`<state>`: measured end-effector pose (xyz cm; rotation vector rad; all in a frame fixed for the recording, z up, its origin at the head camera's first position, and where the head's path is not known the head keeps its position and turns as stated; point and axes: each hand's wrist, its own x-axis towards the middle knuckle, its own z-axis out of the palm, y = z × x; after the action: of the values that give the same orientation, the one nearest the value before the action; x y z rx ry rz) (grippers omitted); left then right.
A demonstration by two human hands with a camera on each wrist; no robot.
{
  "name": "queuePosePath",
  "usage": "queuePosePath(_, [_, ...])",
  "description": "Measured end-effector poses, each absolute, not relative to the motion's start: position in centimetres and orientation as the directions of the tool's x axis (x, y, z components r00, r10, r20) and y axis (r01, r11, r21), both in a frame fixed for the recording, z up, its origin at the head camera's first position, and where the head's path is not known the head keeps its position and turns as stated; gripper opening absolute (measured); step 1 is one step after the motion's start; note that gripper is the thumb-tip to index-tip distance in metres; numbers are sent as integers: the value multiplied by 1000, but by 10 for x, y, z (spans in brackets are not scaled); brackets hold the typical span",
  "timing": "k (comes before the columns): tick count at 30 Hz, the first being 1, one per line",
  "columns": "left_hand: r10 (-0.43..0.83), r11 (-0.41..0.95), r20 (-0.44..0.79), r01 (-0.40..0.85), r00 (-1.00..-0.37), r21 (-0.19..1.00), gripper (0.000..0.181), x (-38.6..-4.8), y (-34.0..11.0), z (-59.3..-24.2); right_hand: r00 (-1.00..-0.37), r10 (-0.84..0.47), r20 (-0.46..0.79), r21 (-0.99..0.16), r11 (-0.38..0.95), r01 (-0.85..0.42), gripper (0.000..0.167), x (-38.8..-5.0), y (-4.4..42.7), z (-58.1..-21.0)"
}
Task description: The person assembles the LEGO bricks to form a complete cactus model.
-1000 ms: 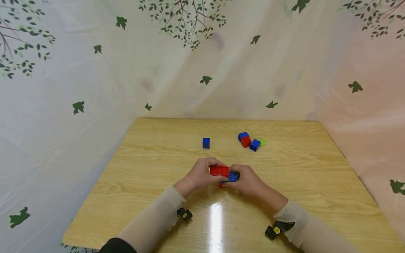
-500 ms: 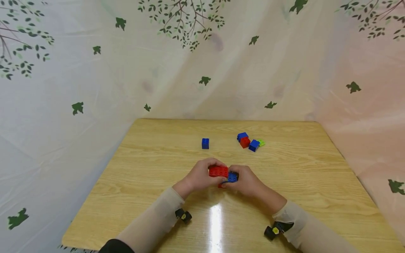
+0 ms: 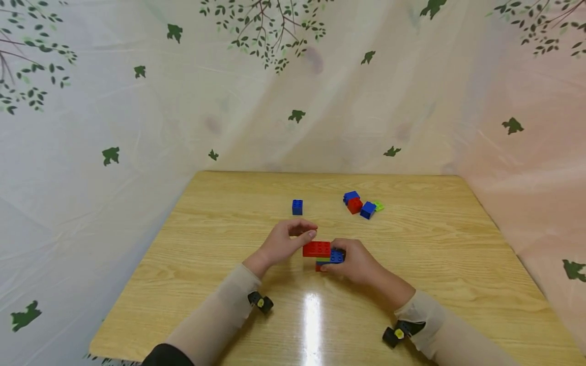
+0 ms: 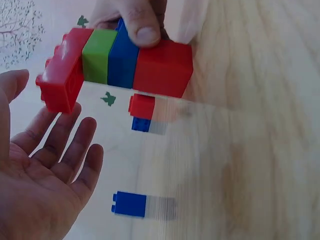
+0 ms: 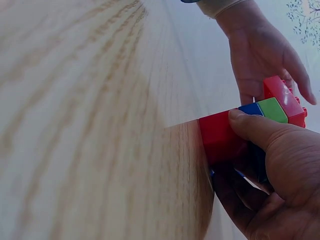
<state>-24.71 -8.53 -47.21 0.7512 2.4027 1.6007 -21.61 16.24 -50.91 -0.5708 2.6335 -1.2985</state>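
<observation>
Head view: the stack [image 3: 324, 252] is gripped low by fingers of the right hand [image 3: 358, 259]; at its ten o'clock, those of the left hand [image 3: 281, 243] are relaxed, empty. Pressure is best put above the green brick [image 3: 323, 260], off the nine-o'clock overhang [image 3: 308, 250].

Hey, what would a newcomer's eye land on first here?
Probably the red, green and blue brick stack in the right hand's grip, just below the head view's centre, with the left hand's grip open beside it. Next, the lone blue brick beyond them and the brick cluster to its right.
</observation>
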Motion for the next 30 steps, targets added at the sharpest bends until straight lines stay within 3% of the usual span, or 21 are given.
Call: queuePosePath(30, [296, 401, 173, 286, -939, 870, 35, -311, -114, -488, -929, -371, -1, -792, 567, -226, 37, -213, 161, -510])
